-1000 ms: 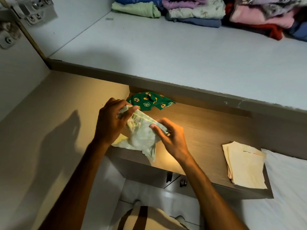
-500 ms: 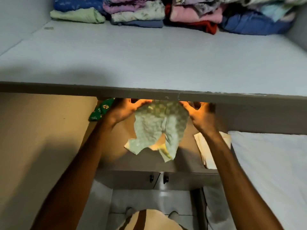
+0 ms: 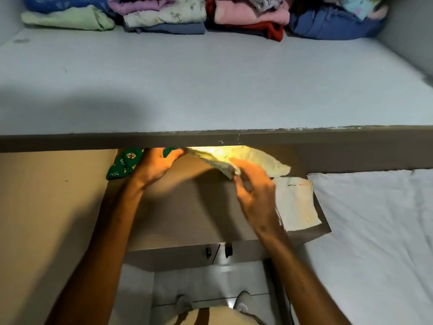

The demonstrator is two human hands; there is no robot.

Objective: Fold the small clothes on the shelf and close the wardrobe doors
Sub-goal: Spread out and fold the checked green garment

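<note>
A small pale green checked garment [image 3: 248, 158] is stretched low over the brown lower shelf [image 3: 187, 219], partly under the upper shelf's front edge. My left hand [image 3: 154, 167] grips its left end and my right hand [image 3: 255, 193] pinches its near edge. A green patterned garment [image 3: 124, 164] lies crumpled at the shelf's back left, just left of my left hand. A folded cream garment [image 3: 297, 205] rests at the shelf's right end, beside my right hand.
The grey upper shelf [image 3: 210, 90] spans the view, with stacks of folded clothes [image 3: 199, 15] along its back. A white sheeted mattress [image 3: 375, 231] lies to the right. The wardrobe's side panel [image 3: 46, 219] stands at left. Drawer handles [image 3: 218, 250] show below.
The pale green garment hung spread between both hands; now it is lowered and laid flatter toward the shelf, my right hand shifting down to its near edge. The view tilted upward.
</note>
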